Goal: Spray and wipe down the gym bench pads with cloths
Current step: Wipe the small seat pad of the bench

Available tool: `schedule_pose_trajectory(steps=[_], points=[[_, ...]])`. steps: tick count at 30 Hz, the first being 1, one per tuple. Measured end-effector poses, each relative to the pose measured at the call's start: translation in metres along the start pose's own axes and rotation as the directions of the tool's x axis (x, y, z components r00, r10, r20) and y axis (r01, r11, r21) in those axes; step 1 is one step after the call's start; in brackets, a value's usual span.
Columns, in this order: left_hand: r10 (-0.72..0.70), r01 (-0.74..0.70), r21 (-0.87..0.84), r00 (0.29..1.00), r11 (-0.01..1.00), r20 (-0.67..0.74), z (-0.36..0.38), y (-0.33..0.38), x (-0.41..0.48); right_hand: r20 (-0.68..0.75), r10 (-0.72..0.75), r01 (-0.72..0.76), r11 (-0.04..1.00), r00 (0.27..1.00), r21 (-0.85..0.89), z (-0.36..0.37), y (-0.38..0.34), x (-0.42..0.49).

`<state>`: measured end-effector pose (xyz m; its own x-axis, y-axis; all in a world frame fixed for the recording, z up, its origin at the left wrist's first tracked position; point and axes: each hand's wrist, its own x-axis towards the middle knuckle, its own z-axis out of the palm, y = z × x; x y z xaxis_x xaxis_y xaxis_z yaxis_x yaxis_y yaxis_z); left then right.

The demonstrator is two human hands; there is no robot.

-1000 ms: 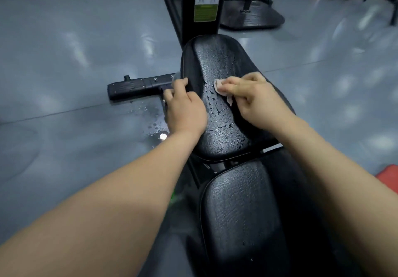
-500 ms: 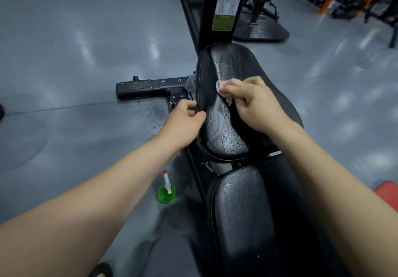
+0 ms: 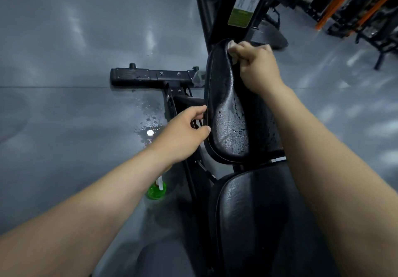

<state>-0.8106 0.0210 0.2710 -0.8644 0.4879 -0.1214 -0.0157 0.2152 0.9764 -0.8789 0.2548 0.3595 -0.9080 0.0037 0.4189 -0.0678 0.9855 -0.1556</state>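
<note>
A black bench seat pad (image 3: 230, 113), wet with droplets, stretches away from me; a second black pad (image 3: 247, 216) lies nearer. My right hand (image 3: 256, 65) grips a small white cloth (image 3: 231, 45) against the far top edge of the wet pad; only a corner of the cloth shows. My left hand (image 3: 185, 130) holds the pad's left rim, fingers curled around the edge. A green spray bottle (image 3: 156, 190) with a white nozzle stands on the floor left of the bench, partly hidden by my left forearm.
A black frame foot (image 3: 148, 75) sticks out left on the grey floor, with a wet puddle (image 3: 148, 128) beside it. A black upright post (image 3: 243, 3) with a label rises behind the pad. Orange and black racks (image 3: 355, 3) stand at far right.
My right hand has slid the cloth from the pad's middle up to its far top edge. My left hand has moved down the left rim toward me.
</note>
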Motion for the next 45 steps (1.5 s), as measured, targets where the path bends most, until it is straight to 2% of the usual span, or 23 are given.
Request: schedule_pose_trajectory(steps=[4,7,11,15,17,21,26,28,32,35,39,42,45], points=[[0.02,-0.022,0.031,0.999,0.999,0.043,-0.005,0.002,-0.002,0.072,-0.171,0.172,0.985,0.983,-0.011,-0.011,-0.023,-0.065],[0.008,-0.012,0.062,0.998,0.998,0.058,-0.01,0.007,-0.003,0.098,-0.231,0.236,0.971,0.968,-0.039,-0.012,-0.021,-0.066],[-0.003,-0.004,0.09,0.997,0.996,0.081,-0.013,0.011,-0.007,0.032,-0.096,0.098,0.993,0.995,-0.068,-0.004,-0.003,0.004],[-0.029,0.024,0.046,0.994,0.999,0.103,-0.013,0.013,-0.009,0.008,0.069,-0.069,0.995,0.998,-0.071,0.012,0.004,0.044],[-0.033,0.03,0.029,0.993,0.999,0.112,-0.013,0.013,-0.009,0.03,0.008,-0.005,0.995,1.0,-0.095,0.012,-0.006,0.032],[-0.042,0.041,0.018,0.993,0.999,0.113,-0.014,0.013,-0.01,0.179,-0.226,0.246,0.964,0.958,-0.097,-0.007,-0.033,-0.027],[-0.035,0.029,0.049,0.993,0.998,0.117,-0.014,0.014,-0.009,0.253,-0.339,0.347,0.938,0.906,0.015,-0.026,-0.043,-0.069],[-0.032,0.026,0.056,0.991,0.998,0.127,-0.013,0.013,-0.009,0.219,-0.299,0.315,0.948,0.929,-0.04,-0.019,-0.034,-0.044],[-0.033,0.028,0.04,0.992,0.999,0.125,-0.011,0.008,-0.012,0.168,-0.118,0.136,0.986,0.979,-0.1,-0.002,-0.025,0.008],[-0.031,0.034,-0.029,0.996,0.999,0.083,-0.009,0.01,-0.01,0.178,-0.113,0.126,0.99,0.978,-0.064,-0.004,-0.035,-0.004],[-0.083,0.093,-0.159,0.994,0.983,0.069,-0.007,0.015,-0.011,0.204,-0.203,0.2,0.979,0.958,0.036,-0.018,-0.044,-0.06],[-0.142,0.158,-0.293,0.987,0.943,0.075,-0.008,0.017,-0.012,0.154,-0.261,0.247,0.963,0.953,0.105,-0.026,-0.046,-0.095],[-0.203,0.222,-0.383,0.975,0.897,0.09,-0.011,0.018,-0.012,0.177,-0.285,0.257,0.952,0.942,0.166,-0.029,-0.047,-0.129]])
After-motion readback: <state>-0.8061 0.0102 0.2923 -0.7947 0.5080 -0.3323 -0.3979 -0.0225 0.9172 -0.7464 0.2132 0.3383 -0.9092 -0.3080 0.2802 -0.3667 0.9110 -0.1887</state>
